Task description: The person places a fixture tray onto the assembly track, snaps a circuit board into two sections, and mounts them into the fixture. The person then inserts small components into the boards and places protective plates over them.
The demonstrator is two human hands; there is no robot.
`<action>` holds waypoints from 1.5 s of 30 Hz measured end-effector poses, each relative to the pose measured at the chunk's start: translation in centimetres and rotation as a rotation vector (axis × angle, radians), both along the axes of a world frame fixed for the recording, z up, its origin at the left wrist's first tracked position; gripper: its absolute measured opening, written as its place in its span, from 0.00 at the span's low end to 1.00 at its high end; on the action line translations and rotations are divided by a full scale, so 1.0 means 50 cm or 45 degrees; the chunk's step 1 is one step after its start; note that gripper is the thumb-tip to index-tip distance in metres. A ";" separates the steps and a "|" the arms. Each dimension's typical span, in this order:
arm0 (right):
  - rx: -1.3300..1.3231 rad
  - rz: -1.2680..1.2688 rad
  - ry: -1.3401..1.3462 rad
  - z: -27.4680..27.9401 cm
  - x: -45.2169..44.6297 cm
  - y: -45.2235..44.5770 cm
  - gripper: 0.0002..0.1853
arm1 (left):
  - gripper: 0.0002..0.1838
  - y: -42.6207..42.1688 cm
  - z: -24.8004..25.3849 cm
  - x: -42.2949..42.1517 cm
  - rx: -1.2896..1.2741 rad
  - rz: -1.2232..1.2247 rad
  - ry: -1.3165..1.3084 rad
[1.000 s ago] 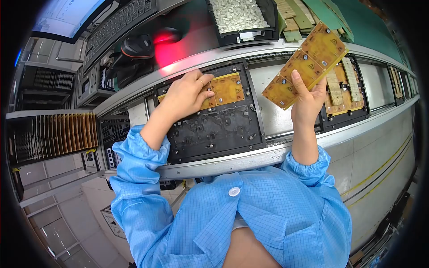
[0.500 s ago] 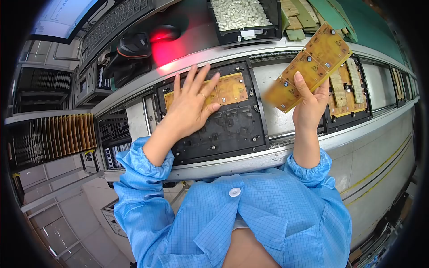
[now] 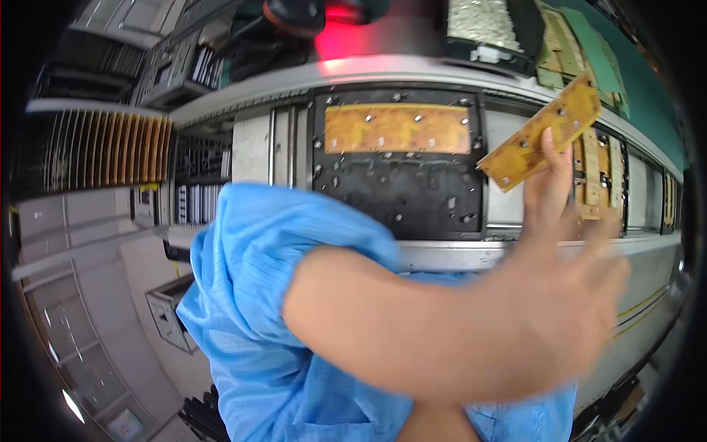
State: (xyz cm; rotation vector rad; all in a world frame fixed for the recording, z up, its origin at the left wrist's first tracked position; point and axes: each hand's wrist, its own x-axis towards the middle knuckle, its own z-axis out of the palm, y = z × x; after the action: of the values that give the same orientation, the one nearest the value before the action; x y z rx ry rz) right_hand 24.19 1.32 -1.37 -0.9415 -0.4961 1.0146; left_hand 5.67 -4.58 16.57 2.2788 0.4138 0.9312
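Right hand (image 3: 549, 177) is clamped on an amber circuit board (image 3: 526, 144), thumb on its face, the board slanting from the gap between two fixtures toward the far rail. Left hand (image 3: 567, 287) has its fingers spread with nothing visible in them, in front of the right forearm near the near rail (image 3: 456, 255); blur smears its outline, and whether the hands touch cannot be told. Its blue sleeve (image 3: 294, 221) covers the near-left corner of a black fixture (image 3: 412, 195), where a second amber board (image 3: 398, 129) lies flat along the far edge. Farther right, another fixture (image 3: 624, 177) with pale bars (image 3: 591, 169) is partly hidden. Both sit in a metal track (image 3: 508, 212), inside its far rail (image 3: 398, 70). Beyond that rail, a bin (image 3: 532, 44) of white parts (image 3: 479, 22) and a dark device (image 3: 294, 15) beside a red glow (image 3: 342, 37) are cut off above. Green surface (image 3: 663, 118) borders the far-right corner. Past the left end, a rack (image 3: 40, 166) of upright boards (image 3: 125, 147) stands over pale tiled floor (image 3: 110, 295).
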 end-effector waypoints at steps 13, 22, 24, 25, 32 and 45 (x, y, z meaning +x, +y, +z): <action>0.093 -0.006 -0.044 -0.001 -0.006 0.002 0.20 | 0.20 -0.110 0.024 -0.063 0.867 0.374 0.196; 0.315 0.429 0.186 0.035 -0.140 -0.059 0.20 | 0.22 0.131 -0.162 -0.188 -0.289 0.349 0.252; 0.263 0.419 0.183 0.053 -0.161 -0.070 0.22 | 0.12 0.150 -0.181 -0.218 -0.397 0.408 0.199; 0.296 0.487 0.251 0.055 -0.155 -0.069 0.23 | 0.12 0.154 -0.177 -0.240 -0.354 0.472 0.255; -0.035 0.499 -0.716 0.051 -0.077 -0.078 0.27 | 0.12 0.149 -0.197 -0.333 -0.441 0.580 0.517; 0.066 0.307 -1.934 0.010 -0.082 -0.099 0.16 | 0.19 0.113 -0.253 -0.332 -0.320 0.492 0.724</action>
State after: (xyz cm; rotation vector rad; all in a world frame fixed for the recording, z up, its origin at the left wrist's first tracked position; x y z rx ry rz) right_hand 20.08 -3.62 -0.86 -1.5232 -1.9020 0.2948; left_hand -10.95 1.06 3.95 2.2339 1.1782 0.3476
